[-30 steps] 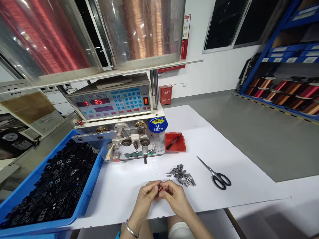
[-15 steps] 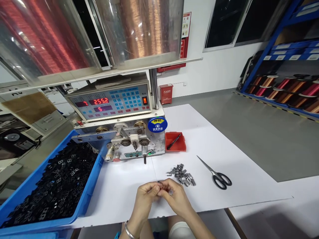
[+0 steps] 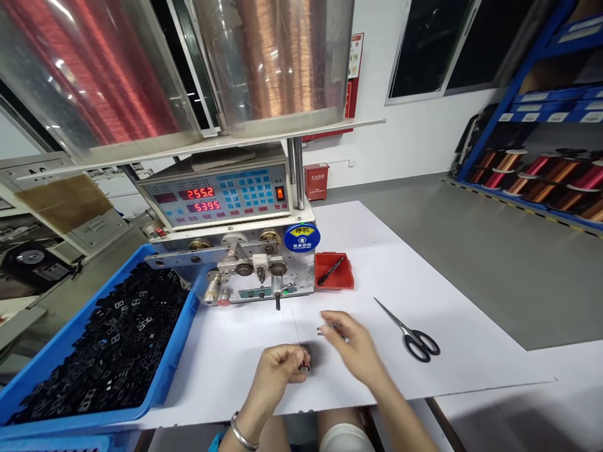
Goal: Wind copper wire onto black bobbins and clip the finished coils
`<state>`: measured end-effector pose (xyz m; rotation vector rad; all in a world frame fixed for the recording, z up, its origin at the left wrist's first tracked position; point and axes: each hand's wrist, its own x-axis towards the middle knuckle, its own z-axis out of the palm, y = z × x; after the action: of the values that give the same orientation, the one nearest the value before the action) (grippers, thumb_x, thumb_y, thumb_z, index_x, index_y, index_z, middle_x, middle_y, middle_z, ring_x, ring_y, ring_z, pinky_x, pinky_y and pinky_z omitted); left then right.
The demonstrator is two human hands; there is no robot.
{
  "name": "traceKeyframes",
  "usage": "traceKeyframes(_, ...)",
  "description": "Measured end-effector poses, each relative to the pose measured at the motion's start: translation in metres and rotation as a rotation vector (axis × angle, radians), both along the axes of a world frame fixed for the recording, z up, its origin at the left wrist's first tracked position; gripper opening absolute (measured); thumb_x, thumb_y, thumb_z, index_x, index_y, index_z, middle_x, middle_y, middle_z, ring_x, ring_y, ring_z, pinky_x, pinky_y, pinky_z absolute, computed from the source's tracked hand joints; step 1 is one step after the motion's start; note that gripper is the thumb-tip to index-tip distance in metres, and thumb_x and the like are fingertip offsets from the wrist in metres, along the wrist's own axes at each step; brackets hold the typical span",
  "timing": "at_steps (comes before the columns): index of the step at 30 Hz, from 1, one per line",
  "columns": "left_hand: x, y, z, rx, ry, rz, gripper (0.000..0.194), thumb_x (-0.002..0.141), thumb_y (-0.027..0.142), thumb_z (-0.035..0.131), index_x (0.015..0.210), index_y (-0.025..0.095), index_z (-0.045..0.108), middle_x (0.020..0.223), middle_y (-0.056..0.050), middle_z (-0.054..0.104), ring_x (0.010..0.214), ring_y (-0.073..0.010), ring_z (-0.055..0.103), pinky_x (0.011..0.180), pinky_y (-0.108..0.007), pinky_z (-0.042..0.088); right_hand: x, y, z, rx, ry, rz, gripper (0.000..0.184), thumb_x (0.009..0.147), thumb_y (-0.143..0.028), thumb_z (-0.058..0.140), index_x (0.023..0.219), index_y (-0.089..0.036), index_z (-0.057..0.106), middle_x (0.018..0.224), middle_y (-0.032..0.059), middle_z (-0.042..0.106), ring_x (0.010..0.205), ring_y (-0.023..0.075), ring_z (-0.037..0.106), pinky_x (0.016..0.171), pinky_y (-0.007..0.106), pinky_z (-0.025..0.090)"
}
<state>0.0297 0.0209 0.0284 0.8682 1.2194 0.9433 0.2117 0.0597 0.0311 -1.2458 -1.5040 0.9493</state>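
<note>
My left hand (image 3: pixel 281 369) is closed in a pinch on a small black bobbin (image 3: pixel 305 360), which shows a little reddish wire. A thin wire (image 3: pixel 296 326) runs from the winding machine (image 3: pixel 264 276) down to the bobbin. My right hand (image 3: pixel 351 348) is over the small grey metal pieces (image 3: pixel 320 331), most of which it hides. Its thumb and fingers are apart and somewhat blurred. Black-handled scissors (image 3: pixel 414 342) lie to the right of that hand.
A blue bin (image 3: pixel 181 339) full of small black plastic parts stands at the left. Beside the machine sits a red tray (image 3: pixel 346 282) with a black pen (image 3: pixel 331 271). Large copper wire spools (image 3: pixel 282 63) in clear covers stand overhead. The white tabletop's (image 3: pixel 480 326) edge runs along the right.
My right hand has left the bobbin and moved right over the grey pieces. My left hand still holds the bobbin. The display's lower number changed from 5 to 5395.
</note>
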Motion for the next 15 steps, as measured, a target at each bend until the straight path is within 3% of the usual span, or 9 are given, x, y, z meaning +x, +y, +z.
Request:
traceKeyframes(2,-0.003,0.000,0.002,-0.015,0.005,0.008,0.055,0.054,0.064,0.076,0.072,0.012,0.072,0.077,-0.007,0.068,0.060,-0.0105,0.055,0.064,-0.028,0.053,0.046,-0.002,-0.015,0.005,-0.259,-0.222,0.040,0.081,-0.050,0.051,0.100,-0.018,0.067,0.102,0.0126,0.068,0.080,0.0240,0.063,0.069,0.037,0.053)
traceKeyframes(4,-0.005,0.000,0.003,-0.020,0.004,0.001,0.054,0.054,0.064,0.076,0.069,0.012,0.072,0.077,-0.007,0.068,0.060,-0.0104,0.055,0.063,-0.027,0.053,0.092,-0.007,-0.032,0.046,-0.646,-0.420,0.037,0.079,-0.042,0.047,0.092,-0.014,0.069,0.093,0.0167,0.069,0.082,0.0301,0.062,0.076,0.046,0.052)
traceKeyframes(5,-0.006,0.000,0.004,-0.021,0.006,-0.004,0.054,0.054,0.064,0.076,0.069,0.012,0.071,0.077,-0.007,0.068,0.060,-0.0103,0.054,0.062,-0.027,0.053,0.112,-0.010,-0.041,0.046,-0.804,-0.440,0.035,0.079,-0.034,0.043,0.090,-0.013,0.069,0.090,0.0178,0.069,0.081,0.0315,0.062,0.078,0.049,0.050)
traceKeyframes(9,-0.008,0.000,0.005,-0.020,0.020,-0.029,0.053,0.056,0.064,0.075,0.069,0.013,0.072,0.075,-0.006,0.067,0.063,-0.0109,0.055,0.062,-0.025,0.052,0.152,-0.019,-0.061,0.030,-1.025,-0.339,0.035,0.080,-0.025,0.040,0.094,-0.012,0.069,0.092,0.0174,0.071,0.082,0.0311,0.062,0.077,0.047,0.052)
traceKeyframes(15,-0.009,-0.001,0.008,-0.023,0.019,-0.039,0.052,0.055,0.063,0.075,0.068,0.013,0.072,0.074,-0.006,0.068,0.061,-0.0105,0.054,0.059,-0.024,0.050,0.157,-0.005,-0.062,0.065,-0.983,-0.266,0.032,0.082,-0.030,0.039,0.091,-0.019,0.069,0.097,0.0120,0.071,0.089,0.0286,0.063,0.075,0.042,0.054)
